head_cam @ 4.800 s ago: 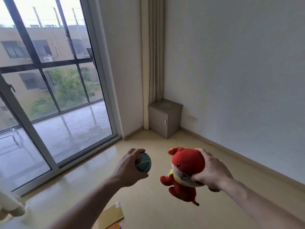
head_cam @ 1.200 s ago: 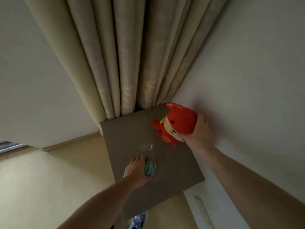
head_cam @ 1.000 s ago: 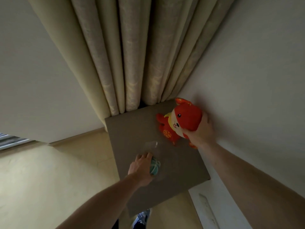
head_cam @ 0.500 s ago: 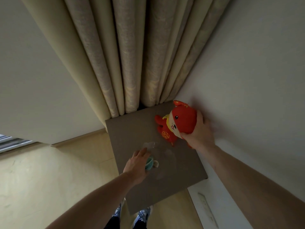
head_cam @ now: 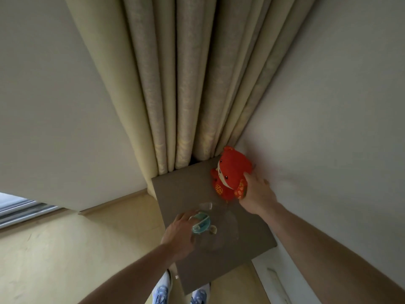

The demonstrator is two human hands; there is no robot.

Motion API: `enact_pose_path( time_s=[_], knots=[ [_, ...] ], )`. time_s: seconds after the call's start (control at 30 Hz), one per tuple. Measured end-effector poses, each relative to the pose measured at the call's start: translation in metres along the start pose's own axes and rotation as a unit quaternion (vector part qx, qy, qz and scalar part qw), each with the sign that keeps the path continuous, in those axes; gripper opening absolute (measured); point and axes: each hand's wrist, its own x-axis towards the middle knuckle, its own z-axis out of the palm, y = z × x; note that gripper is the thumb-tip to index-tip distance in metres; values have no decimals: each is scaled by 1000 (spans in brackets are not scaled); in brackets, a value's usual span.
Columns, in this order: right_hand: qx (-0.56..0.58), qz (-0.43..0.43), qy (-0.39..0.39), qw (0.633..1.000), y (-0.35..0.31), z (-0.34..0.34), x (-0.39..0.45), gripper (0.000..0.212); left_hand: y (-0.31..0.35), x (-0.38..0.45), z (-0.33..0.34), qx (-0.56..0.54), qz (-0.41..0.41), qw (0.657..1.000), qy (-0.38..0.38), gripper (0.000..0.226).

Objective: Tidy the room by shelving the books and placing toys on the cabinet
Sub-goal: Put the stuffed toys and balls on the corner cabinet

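Toys sit on top of a small grey-brown cabinet tucked into a room corner, seen from above. A red plush animal stands upright at the far right corner of the surface, close against the wall and beside the cream curtain. The right hand lies just in front of it and to its right, fingers curled round its lower side. A small teal ball rests near the surface's left edge, with the left hand cupped over it from the near left, fingers bent on it. Both hands look ready to let go; each is already at its own toy. A gold emblem marks the plush's belly, too small to read. Blue shoes show below on the floor.
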Motion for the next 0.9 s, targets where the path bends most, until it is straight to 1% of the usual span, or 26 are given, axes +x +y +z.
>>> enact_pose_path(
  time_s=[0.13, 0.2, 0.27, 0.3, 0.4, 0.53, 0.6, 0.77, 0.83, 0.9],
  knots=[
    [-52, -4, -6, 999, -15, -4, -9, 98, -9, -9, -28, 10, 7, 1000, 17, 69],
    [-66, -21, 0, 998, -24, -6, -3, 99, -14, -10, -45, 12, 8, 1000, 25, 59],
    [-71, -42, 9, 997, -35, -4, 11, 96, -22, -8, -61, 12, 8, 999, 34, 48],
    [-61, -42, 11, 997, -42, -1, 18, 94, -28, -6, -68, 12, 5, 999, 38, 46],
    [-2, -8, 23, 1000, -57, 8, 34, 93, -44, -1, -89, 27, 9, 998, 57, 43],
    [34, 22, 98, 994, -61, 24, 37, 95, -55, -4, -113, 13, -5, 995, 96, 38],
    [50, 34, 121, 991, -59, 27, 39, 100, -60, -6, -120, 17, -1, 994, 110, 38],
    [113, 82, 89, 986, -52, 22, 60, 112, -74, -5, -129, -10, -12, 991, 137, 39],
    [132, 88, 98, 982, -48, 23, 62, 108, -78, -3, -130, -13, -16, 989, 148, 38],
    [148, 86, 123, 978, -44, 22, 63, 97, -80, -2, -132, -22, -21, 988, 149, 36]
  ],
)
